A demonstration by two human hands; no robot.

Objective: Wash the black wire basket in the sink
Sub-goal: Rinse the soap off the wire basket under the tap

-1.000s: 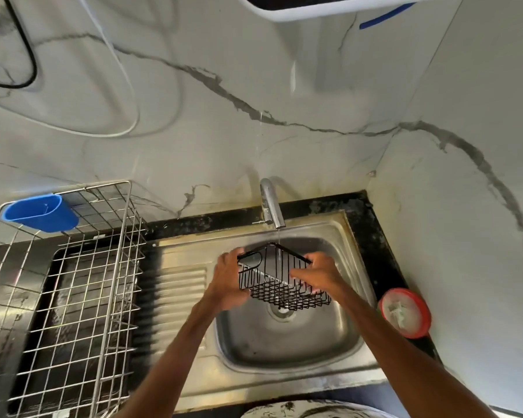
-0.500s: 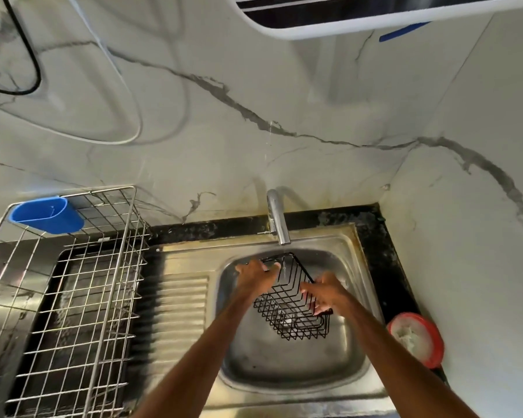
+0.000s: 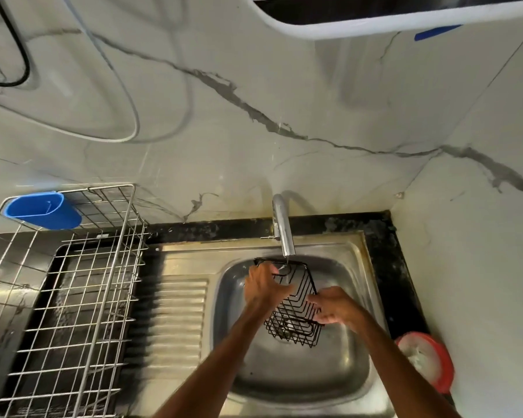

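The black wire basket [image 3: 296, 309] hangs tilted over the steel sink [image 3: 302, 375], its open top turned up toward the tap [image 3: 283, 227]. A thin stream of water falls from the spout onto its upper rim. My left hand [image 3: 264, 289] grips the basket's left side near the top. My right hand [image 3: 332, 306] holds its right side lower down. The lower end of the basket points into the bowl.
A steel wire dish rack [image 3: 73, 297] stands on the left with a blue cup [image 3: 43, 209] hooked on its back corner. The ribbed drainboard [image 3: 178, 315] lies between rack and bowl. A red-rimmed dish [image 3: 426, 360] sits on the black counter at the right, against the wall.
The basket has been turned from lying flat to standing on end under the tap. Both hands moved with it, the left rising to the top rim. The view tipped downward.
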